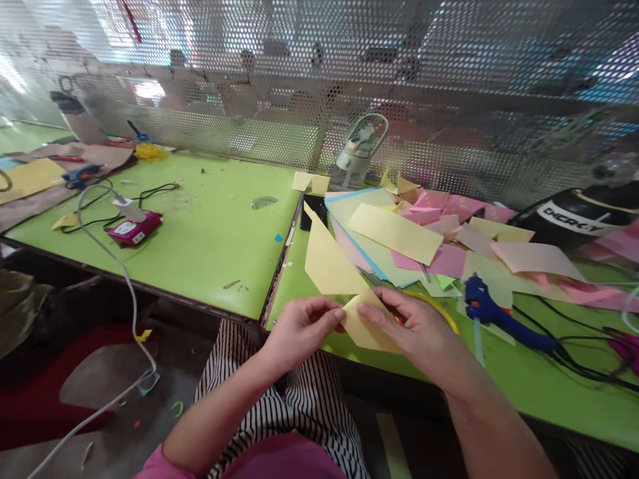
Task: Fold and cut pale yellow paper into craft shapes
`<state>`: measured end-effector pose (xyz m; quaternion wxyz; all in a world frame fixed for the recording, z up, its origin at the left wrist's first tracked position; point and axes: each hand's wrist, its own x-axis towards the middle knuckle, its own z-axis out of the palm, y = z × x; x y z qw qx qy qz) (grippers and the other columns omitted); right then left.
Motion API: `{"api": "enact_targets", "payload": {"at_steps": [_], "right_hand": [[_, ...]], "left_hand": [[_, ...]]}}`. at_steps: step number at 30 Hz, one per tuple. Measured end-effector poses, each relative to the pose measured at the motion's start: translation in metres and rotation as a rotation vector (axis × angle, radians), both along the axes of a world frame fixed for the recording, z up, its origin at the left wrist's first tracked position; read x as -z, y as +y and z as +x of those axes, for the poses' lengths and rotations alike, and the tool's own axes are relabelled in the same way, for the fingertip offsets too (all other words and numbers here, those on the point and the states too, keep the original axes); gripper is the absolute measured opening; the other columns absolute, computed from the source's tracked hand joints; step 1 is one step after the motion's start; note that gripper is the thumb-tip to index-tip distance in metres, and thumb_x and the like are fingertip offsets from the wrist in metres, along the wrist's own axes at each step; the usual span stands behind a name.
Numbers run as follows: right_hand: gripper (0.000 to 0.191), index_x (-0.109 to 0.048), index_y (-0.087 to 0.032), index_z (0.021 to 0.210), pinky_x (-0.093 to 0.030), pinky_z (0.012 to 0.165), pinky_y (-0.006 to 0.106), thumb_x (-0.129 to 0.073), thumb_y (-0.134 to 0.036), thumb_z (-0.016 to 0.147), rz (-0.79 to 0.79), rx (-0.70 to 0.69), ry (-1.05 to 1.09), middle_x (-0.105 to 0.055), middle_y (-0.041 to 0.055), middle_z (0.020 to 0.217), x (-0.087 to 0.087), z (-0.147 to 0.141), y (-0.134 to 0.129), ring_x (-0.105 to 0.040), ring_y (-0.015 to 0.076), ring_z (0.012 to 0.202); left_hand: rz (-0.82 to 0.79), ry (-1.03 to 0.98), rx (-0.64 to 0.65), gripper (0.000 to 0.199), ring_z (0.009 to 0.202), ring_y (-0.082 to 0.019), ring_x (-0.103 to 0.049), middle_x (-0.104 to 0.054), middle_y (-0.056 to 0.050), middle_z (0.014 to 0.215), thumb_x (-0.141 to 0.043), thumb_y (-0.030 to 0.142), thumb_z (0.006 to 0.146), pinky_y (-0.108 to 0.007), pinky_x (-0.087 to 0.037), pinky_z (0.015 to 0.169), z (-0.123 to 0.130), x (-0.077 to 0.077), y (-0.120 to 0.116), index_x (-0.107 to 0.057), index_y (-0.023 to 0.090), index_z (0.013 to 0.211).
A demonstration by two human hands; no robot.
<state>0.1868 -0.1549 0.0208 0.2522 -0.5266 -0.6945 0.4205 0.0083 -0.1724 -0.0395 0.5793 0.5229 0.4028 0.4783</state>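
Between my hands, just above the table's front edge, is a folded piece of pale yellow paper [372,327]. My left hand [312,329] pinches its left corner between thumb and fingertips. With the thumb flat on its upper side and the fingers behind, my right hand [412,329] grips the same piece. Right behind it lies a larger yellow paper sheet [329,263], cut at an angle. Part of a yellow curved handle [439,309] shows beyond my right hand; the rest is hidden.
Pink and yellow paper pieces [394,233] pile up behind my hands. A blue glue gun [492,309] with cables lies to the right. A clear bottle [357,156] stands by the perforated metal screen [279,86]. Leftward are a magenta power adapter [134,229] and a white cable [127,279].
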Motion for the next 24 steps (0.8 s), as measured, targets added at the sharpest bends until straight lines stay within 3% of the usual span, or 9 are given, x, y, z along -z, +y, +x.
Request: {"api": "enact_targets", "payload": {"at_steps": [8, 24], "right_hand": [[0.031, -0.070, -0.024, 0.096, -0.056, 0.058, 0.030, -0.063, -0.051, 0.082, -0.026, -0.013, -0.005, -0.075, 0.0026, 0.083, 0.0041, 0.0029, 0.0048, -0.070, 0.0210, 0.073], [0.029, -0.072, -0.025, 0.093, -0.057, 0.056, 0.032, -0.065, -0.051, 0.080, -0.034, -0.014, 0.043, -0.076, 0.0029, 0.080, 0.0047, 0.0021, 0.0072, -0.071, 0.0230, 0.072]], "left_hand": [[0.032, 0.060, -0.009, 0.027, 0.070, -0.014, -0.062, -0.071, -0.005, 0.076, -0.060, 0.039, 0.088, -0.025, -0.049, 0.065, 0.0035, 0.0008, -0.0032, -0.067, 0.014, 0.081], [0.038, 0.076, -0.015, 0.028, 0.067, -0.013, -0.061, -0.070, -0.004, 0.075, -0.059, 0.039, 0.090, -0.024, -0.046, 0.063, 0.0100, 0.0058, -0.0055, -0.068, 0.015, 0.081]]}}
